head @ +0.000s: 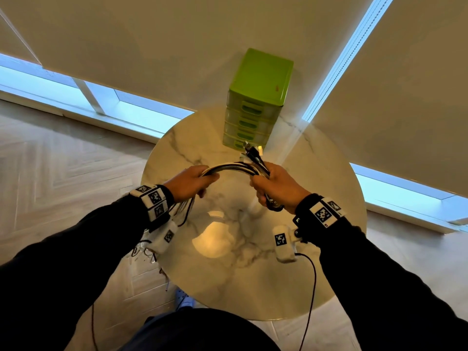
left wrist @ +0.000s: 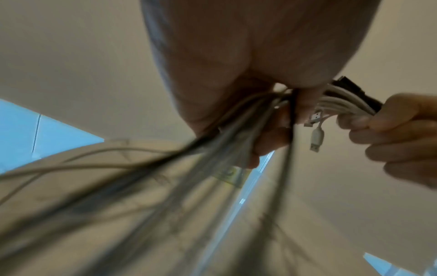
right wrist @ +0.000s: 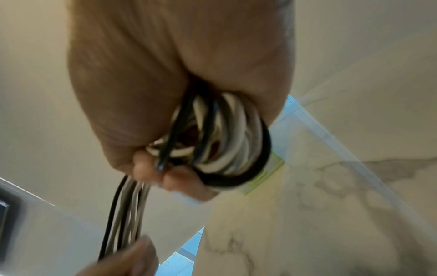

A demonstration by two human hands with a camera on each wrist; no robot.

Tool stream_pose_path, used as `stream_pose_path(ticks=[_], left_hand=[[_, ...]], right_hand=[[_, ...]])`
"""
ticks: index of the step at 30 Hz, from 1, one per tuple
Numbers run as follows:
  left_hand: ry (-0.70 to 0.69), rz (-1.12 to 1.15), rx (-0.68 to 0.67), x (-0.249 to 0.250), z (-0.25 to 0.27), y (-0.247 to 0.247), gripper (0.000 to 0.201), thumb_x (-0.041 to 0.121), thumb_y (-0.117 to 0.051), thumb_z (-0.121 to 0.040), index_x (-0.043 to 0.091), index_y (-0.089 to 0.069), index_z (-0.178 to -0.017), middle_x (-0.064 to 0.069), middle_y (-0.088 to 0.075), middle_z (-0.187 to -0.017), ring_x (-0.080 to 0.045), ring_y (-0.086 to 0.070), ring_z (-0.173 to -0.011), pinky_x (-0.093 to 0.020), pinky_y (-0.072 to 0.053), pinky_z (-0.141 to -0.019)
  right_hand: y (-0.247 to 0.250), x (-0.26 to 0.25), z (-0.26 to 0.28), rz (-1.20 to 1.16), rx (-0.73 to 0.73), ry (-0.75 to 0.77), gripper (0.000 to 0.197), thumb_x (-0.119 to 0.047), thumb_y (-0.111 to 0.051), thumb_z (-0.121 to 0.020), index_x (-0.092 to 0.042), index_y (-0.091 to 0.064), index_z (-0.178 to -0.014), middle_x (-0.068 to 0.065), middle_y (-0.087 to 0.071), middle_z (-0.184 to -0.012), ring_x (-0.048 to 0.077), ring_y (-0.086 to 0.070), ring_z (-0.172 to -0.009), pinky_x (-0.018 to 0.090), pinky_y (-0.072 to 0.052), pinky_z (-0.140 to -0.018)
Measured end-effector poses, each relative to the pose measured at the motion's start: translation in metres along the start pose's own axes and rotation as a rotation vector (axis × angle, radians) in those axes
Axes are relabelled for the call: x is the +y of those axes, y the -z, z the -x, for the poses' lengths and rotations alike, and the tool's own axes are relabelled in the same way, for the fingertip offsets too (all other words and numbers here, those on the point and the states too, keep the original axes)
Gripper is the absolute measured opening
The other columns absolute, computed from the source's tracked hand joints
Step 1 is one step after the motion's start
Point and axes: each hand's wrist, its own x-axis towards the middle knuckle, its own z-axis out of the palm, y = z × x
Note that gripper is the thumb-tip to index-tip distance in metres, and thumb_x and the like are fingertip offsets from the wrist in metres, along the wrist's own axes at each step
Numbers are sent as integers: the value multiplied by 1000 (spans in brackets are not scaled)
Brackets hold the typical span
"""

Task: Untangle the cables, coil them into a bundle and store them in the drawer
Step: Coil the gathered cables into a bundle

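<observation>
Both my hands hold a bunch of black and white cables (head: 234, 168) above the round marble table (head: 316, 178). My left hand (head: 191, 182) grips the strands, whose long loose ends (left wrist: 146, 186) trail down past the wrist and off the table's left edge. My right hand (head: 274, 186) grips the coiled part (right wrist: 227, 142), loops of white cable inside a black one, with plug ends (head: 252, 150) sticking up from the fist. A white USB plug (left wrist: 315, 138) dangles between the hands. The green drawer unit (head: 255, 102) stands at the table's far edge, its drawers closed.
The drawer unit sits just beyond the plug ends. Beige roller blinds (head: 177, 46) and window strips lie behind the table. Wooden floor (head: 63, 160) is at the left. A thin black lead (head: 312, 287) hangs from my right wrist camera over the table's near edge.
</observation>
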Motion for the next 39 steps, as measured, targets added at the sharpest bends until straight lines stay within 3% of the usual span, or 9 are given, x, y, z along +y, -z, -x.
stream_pose_path(ticks=[3,7,12,18,23,30,34,37,39], left_hand=[[96,450,115,19,-2,-10,20,25,-47,-106,7,-56,-111,-11,-63,-77,-21,-69,-68,-30,-54,-65],[164,667,132,47,0,-14,29,26,-35,-108,12,-56,-122,-19,-75,-102,-27,-75,-90,-32,-59,-79],[234,841,141,60,1,-22,35,21,-41,-102,-4,-65,-111,-22,-67,-99,-25,-67,-72,-32,-56,-68],[307,923,136,68,0,-29,39,22,-38,-105,3,-69,-92,-10,-72,-68,-19,-70,-57,-25,-56,-52],[320,983,150,71,-1,-28,39,24,-40,-105,-1,-69,-109,-18,-72,-99,-27,-72,-79,-34,-60,-69],[290,911,113,72,-7,-28,37,20,-36,-104,3,-69,-104,-25,-66,-125,-33,-65,-111,-48,-48,-106],[256,827,75,71,-10,-21,36,23,-38,-103,4,-69,-101,-22,-71,-111,-36,-67,-107,-38,-50,-90],[89,571,69,69,-4,-16,34,26,-34,-107,13,-65,-101,-7,-68,-89,-17,-65,-77,-25,-49,-66],[-59,383,2,60,4,-16,36,42,-32,-108,16,-57,-112,-8,-64,-88,-12,-60,-62,-20,-49,-61]], right_hand=[[-23,5,-2,-180,25,36,14,-8,-61,-93,-9,-53,-104,12,-42,-55,23,-41,-43,33,-40,-48],[-48,6,-3,-216,22,82,34,-33,-66,-95,-14,-52,-120,5,-47,-52,23,-43,-43,34,-43,-49],[-64,1,-8,-38,45,157,38,-36,-77,-85,-9,-58,-104,-1,-63,-65,24,-53,-43,32,-46,-44],[-61,4,-18,176,63,156,42,-42,-89,-69,-28,-63,-99,-16,-67,-70,-6,-60,-55,19,-46,-59],[-55,2,-23,153,8,56,26,-27,-87,-72,-14,-71,-87,-2,-70,-65,13,-63,-54,30,-50,-54],[-68,8,-26,73,67,-22,12,-19,-69,-85,-16,-66,-74,3,-58,-65,13,-51,-62,31,-40,-64],[-68,7,-26,-42,8,-21,13,-21,-61,-93,-17,-73,-97,-1,-74,-88,8,-67,-79,28,-49,-78],[-68,6,-24,-127,-46,22,22,-19,-56,-97,-6,-73,-99,12,-77,-91,24,-73,-93,41,-53,-96],[-69,5,-24,-238,10,25,24,-17,-56,-96,0,-72,-94,21,-74,-84,36,-73,-88,47,-56,-92]])
